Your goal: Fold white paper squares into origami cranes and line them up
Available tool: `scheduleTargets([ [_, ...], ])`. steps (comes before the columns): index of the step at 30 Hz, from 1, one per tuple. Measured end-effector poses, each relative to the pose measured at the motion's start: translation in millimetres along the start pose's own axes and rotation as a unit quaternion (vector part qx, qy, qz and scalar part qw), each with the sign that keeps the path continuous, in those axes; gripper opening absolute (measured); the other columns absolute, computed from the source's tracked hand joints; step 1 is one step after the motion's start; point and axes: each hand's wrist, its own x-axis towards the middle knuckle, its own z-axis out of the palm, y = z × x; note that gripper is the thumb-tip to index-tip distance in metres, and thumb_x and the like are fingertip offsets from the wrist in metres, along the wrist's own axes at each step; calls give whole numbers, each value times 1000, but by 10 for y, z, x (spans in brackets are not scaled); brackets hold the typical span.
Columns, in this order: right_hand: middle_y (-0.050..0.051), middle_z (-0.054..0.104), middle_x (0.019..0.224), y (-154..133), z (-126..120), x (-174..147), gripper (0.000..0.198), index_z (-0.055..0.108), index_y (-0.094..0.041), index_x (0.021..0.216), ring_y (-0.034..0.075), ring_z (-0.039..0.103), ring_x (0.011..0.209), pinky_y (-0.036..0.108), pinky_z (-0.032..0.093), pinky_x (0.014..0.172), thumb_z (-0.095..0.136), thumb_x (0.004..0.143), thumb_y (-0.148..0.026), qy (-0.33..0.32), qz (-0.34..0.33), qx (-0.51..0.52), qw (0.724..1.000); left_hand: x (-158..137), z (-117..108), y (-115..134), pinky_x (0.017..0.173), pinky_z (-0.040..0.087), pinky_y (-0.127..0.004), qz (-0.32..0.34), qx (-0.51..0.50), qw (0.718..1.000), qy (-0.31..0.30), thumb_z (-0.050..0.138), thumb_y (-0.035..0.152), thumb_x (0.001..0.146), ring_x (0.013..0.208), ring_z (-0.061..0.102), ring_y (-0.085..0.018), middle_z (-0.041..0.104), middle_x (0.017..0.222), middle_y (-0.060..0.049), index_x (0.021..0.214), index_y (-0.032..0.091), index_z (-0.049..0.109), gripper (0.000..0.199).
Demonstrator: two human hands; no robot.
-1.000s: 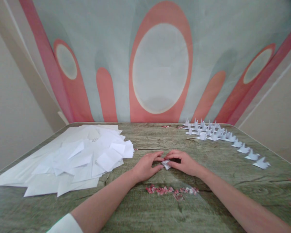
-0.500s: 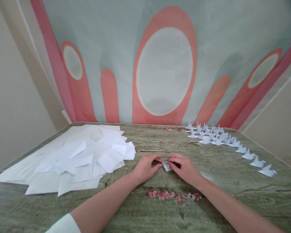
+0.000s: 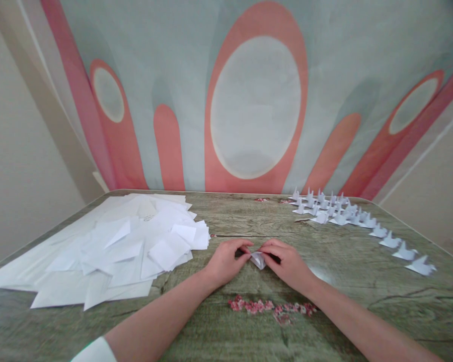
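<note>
A small piece of folded white paper [image 3: 258,260] is held between my two hands, low over the middle of the table. My left hand [image 3: 228,259] pinches its left side between thumb and fingers. On the opposite side, my right hand [image 3: 283,257] grips the paper the same way. The paper shows a pointed, triangular lower part with creases; its upper edge is partly hidden by my fingertips.
Loose white paper sheets [image 3: 113,246] lie in a broad heap on the left. Several folded paper cranes [image 3: 390,240] stand in rows at the right. The wood-grain table [image 3: 196,322] has pink flower prints [image 3: 272,305] and meets a patterned wall behind.
The view has shifted slightly. The folded paper shows a little more of its pointed lower part between my fingers; both hands keep their grip in nearly the same place.
</note>
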Motion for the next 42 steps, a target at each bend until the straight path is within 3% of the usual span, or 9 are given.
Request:
scheduleTargets([
  [12,3,60,82,-38,21,23,15,67,-21,84,15,57,77,27,46,71,52,83,-17,5,22,-2,1000,-7,-54,80,80,44,-24,14,1,1000,-26,47,24,85,83,60,-14,66,90,-2,102,19,61,22],
  [24,5,61,85,-15,5,8,17,66,-22,90,16,59,78,28,49,71,51,83,-17,44,-32,-21,998,3,-67,50,83,42,-28,15,28,999,-19,51,28,83,87,57,-17,66,90,-2,92,21,65,18],
  [31,5,61,85,-37,-2,8,17,65,-21,89,16,59,79,27,50,71,50,83,-17,51,-65,0,997,-9,-45,20,85,44,-27,3,-69,997,-21,57,28,80,89,59,-16,65,96,-4,108,19,57,29],
  [37,6,61,88,-69,-17,2,17,64,-21,91,16,59,81,28,50,72,49,84,-19,56,-83,2,995,-9,-96,84,87,42,-26,53,-89,994,-36,55,28,82,94,57,-16,64,99,-4,99,18,63,21],
  [42,6,61,88,-103,-40,1,18,64,-21,93,17,59,82,28,50,72,49,85,-19,65,-85,0,994,-6,-129,112,86,42,-24,48,-110,991,-60,55,27,82,91,59,-15,66,98,-3,101,18,64,23],
])
